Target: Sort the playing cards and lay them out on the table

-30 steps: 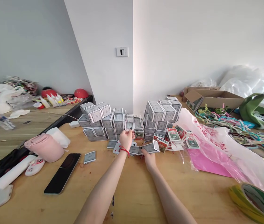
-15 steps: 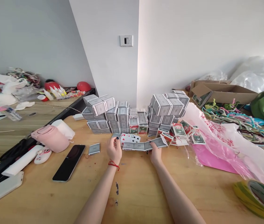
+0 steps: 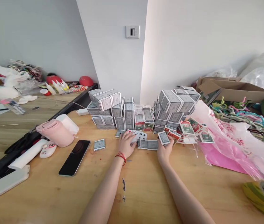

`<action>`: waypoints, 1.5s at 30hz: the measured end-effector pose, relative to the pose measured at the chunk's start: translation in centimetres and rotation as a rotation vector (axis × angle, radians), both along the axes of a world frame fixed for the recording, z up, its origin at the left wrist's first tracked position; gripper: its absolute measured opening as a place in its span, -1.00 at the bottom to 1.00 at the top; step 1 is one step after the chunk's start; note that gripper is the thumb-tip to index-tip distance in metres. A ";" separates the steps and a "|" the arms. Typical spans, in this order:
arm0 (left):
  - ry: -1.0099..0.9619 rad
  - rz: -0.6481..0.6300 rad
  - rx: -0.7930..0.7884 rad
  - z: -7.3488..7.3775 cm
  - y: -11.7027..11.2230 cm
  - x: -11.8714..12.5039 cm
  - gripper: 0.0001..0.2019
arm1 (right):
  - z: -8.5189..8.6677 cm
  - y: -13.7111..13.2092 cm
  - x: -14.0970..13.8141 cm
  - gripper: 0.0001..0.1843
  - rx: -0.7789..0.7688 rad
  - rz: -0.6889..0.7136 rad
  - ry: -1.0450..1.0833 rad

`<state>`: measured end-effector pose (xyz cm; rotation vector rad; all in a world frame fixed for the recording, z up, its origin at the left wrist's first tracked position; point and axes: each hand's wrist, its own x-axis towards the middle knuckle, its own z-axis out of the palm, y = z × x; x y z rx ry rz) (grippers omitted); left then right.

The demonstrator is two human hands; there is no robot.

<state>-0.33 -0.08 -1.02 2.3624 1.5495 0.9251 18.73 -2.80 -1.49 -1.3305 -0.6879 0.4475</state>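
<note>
A low strip of joined playing cards (image 3: 148, 144), grey patterned backs showing, lies on the wooden table. My right hand (image 3: 165, 151) grips its right end, where one card (image 3: 163, 137) stands tilted up. My left hand (image 3: 127, 144) reaches over some face-up playing cards (image 3: 140, 135), fingers stretched out and apart, its tips close to the strip's left end. Behind stand card blocks stacked on the left (image 3: 106, 102) and on the right (image 3: 177, 102). Between them are red-and-green card boxes (image 3: 139, 125). A small folded card piece (image 3: 99, 144) lies left of my left hand.
At left lie a black phone (image 3: 74, 158), a pink tumbler (image 3: 55, 133) and a white power bank (image 3: 7, 183). To the right are loose card boxes (image 3: 187, 128), pink plastic wrap (image 3: 225, 149), a tape roll (image 3: 261, 199) and a cardboard box (image 3: 239, 90).
My left hand has opened from a pinch and moved onto the face-up cards. The card strip has come down flatter, its right end card now folded up at my right hand. The view has shifted slightly.
</note>
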 end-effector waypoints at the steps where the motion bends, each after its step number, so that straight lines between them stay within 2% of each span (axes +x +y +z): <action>1: 0.022 -0.008 -0.002 0.2 -0.2 0.1 -0.68 | -0.1 0.2 0.2 -0.52 -0.028 -0.029 0.016; 4: 0.076 -0.078 0.019 1.0 -0.7 0.3 -0.63 | -0.8 0.6 0.8 -0.60 -0.065 -0.099 0.092; 6: 0.095 -0.153 0.022 1.3 -0.9 0.5 -0.61 | -1.2 0.8 1.0 -0.65 -0.068 -0.095 0.145; 10: 0.141 -0.249 -0.026 1.1 -0.9 1.0 -0.60 | -1.3 0.9 1.2 -0.65 -0.061 -0.093 0.218; 16: 0.180 -0.162 -0.054 0.2 -0.4 1.3 -0.63 | -0.6 0.8 0.8 -0.62 -0.090 -0.060 0.194; 22: 0.122 -0.159 -0.021 0.6 -0.3 1.2 -0.56 | 0.1 0.2 0.4 -0.63 -0.164 -0.043 0.062; 28: 0.030 -0.184 0.045 0.7 -0.3 1.4 -0.78 | 0.8 -0.3 0.0 -0.78 -0.264 0.064 -0.042; 31: -0.011 -0.126 0.060 0.4 -0.2 1.4 -0.77 | 0.7 -0.3 0.1 -0.79 -0.301 0.096 -0.086; 34: -0.064 0.010 0.058 -0.2 -0.1 1.2 -0.76 | 0.4 -0.2 0.2 -0.74 -0.308 0.112 -0.097; 38: -0.265 0.162 0.078 -0.6 0.3 0.8 -0.82 | -0.1 0.1 0.3 -0.69 -0.287 0.108 -0.093; 41: -0.436 0.212 0.076 -0.5 0.5 0.5 -0.85 | -0.1 0.2 0.1 -0.70 -0.221 0.060 -0.106; 45: -0.612 0.210 0.058 -0.1 0.7 0.0 -0.84 | 0.3 -0.1 -0.5 -0.56 -0.164 -0.020 -0.107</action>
